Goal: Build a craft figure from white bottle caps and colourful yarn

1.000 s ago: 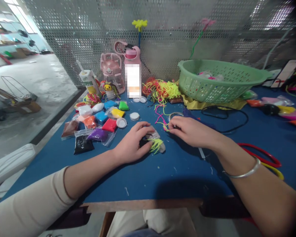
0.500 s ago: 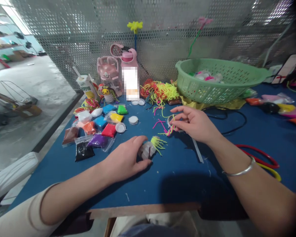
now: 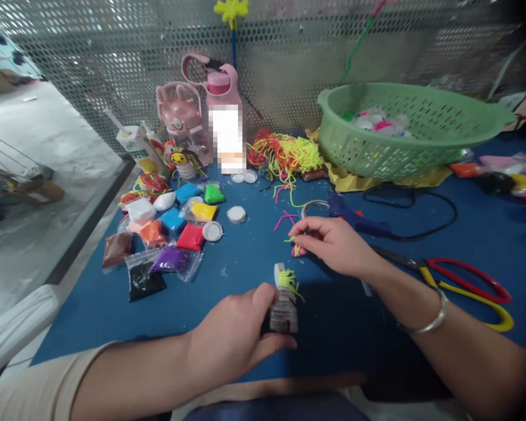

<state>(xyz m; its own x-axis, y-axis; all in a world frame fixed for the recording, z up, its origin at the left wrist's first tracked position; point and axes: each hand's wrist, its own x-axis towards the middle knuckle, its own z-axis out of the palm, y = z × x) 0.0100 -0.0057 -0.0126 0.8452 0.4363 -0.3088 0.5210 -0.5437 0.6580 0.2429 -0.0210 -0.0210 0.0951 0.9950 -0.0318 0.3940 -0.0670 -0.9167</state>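
Note:
My left hand [image 3: 241, 321] is closed round a small ribbed clear plastic bottle [image 3: 284, 313] with a white cap-like disc at its top. A fringe of yellow-green yarn [image 3: 289, 280] hangs off one side of the bottle, and dark marks show on its body. Just above and to the right, my right hand [image 3: 333, 242] pinches short strands of pink and yellow yarn [image 3: 295, 250] between thumb and fingers. Loose pink yarn pieces [image 3: 284, 219] lie on the blue table beyond the fingertips. Behind my right hand is a blue glue gun [image 3: 355, 216], partly hidden.
Packets of coloured clay [image 3: 190, 237] and white caps [image 3: 236, 214] lie on the left. Farther back stand a yarn heap [image 3: 289, 155], pink bottles [image 3: 182, 114] and a green basket [image 3: 390, 146]. Scissors [image 3: 469, 280] with red and yellow handles lie under my right forearm.
My left hand has lifted the bottle, turned it upright and brought it nearer. My right hand has moved slightly down and left with yarn in its fingers. The view has shifted.

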